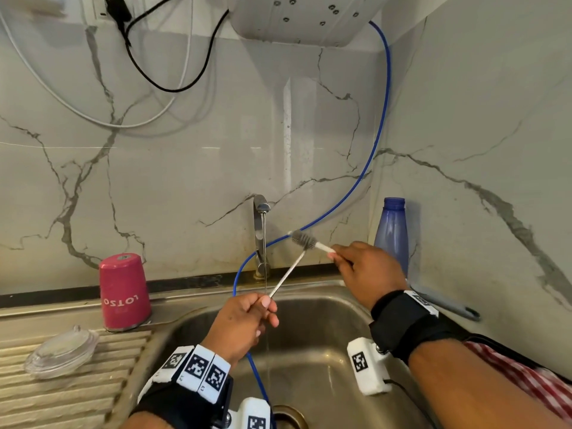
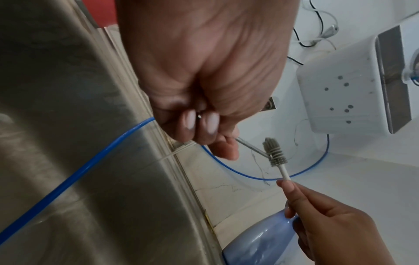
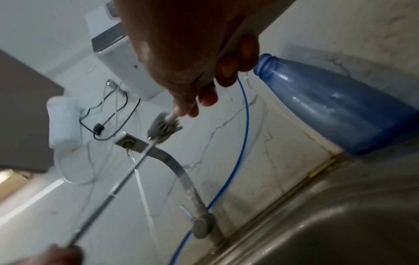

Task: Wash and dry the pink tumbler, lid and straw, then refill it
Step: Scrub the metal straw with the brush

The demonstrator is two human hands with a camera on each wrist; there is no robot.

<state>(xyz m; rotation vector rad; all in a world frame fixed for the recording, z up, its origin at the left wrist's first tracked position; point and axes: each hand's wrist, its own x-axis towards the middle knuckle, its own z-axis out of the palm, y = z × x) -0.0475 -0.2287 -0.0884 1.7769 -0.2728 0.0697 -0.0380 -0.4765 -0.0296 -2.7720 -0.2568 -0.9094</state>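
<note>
Over the sink, my left hand [image 1: 264, 307] pinches the lower end of a thin silvery straw [image 1: 286, 274] that slants up to the right. My right hand [image 1: 335, 253] pinches the white handle of a small grey bristle brush [image 1: 305, 239], whose bristles touch the straw's upper end. The left wrist view shows the brush [image 2: 273, 150] meeting the straw [image 2: 251, 148]. The pink tumbler [image 1: 123, 292] stands upside down on the sink ledge at the left. A clear lid [image 1: 62, 354] lies on the ribbed drainboard in front of it.
The tap [image 1: 261, 212] runs a thin stream into the steel sink [image 1: 325, 305]. A blue hose [image 1: 382, 119] loops from the white wall unit [image 1: 303, 23] down into the basin. A blue bottle [image 1: 391, 233] stands at the back right corner.
</note>
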